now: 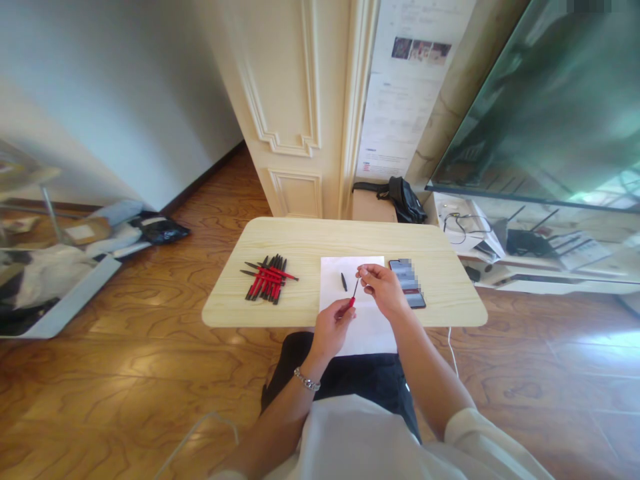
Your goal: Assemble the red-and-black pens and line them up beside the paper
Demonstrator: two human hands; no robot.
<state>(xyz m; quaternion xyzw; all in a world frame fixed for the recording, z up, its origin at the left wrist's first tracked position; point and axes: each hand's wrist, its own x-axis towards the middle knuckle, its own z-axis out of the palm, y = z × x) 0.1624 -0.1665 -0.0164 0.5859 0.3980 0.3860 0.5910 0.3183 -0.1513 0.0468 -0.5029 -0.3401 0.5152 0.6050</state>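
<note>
Your left hand (333, 327) is closed round the red end of a pen (353, 299). Only a short red stub shows past the fingers; the rest of that end is hidden inside the grip. Your right hand (383, 287) pinches the thin black end of the same pen between thumb and fingertips, a narrow grip. The pen is too small here to tell whether its red and black parts are joined or slightly apart. It hangs between the two grips, over a white paper (333, 267).

Just left of the right grip, a small black piece (344, 281) lies on the paper, untouched. What it is cannot be made out. Just right of that grip, a phone (413, 297) lies flat on the bench (300, 240), its upper part blurred.

Well left of the left grip lies a pile of pens (267, 277), red and black and overlapping, so the count is unclear.

The near edge of the paper hangs over the bench edge and is partly covered by your forearms. A bracelet (307, 381) sits on your left wrist. Both forearms are cut off at the bottom of the view.
</note>
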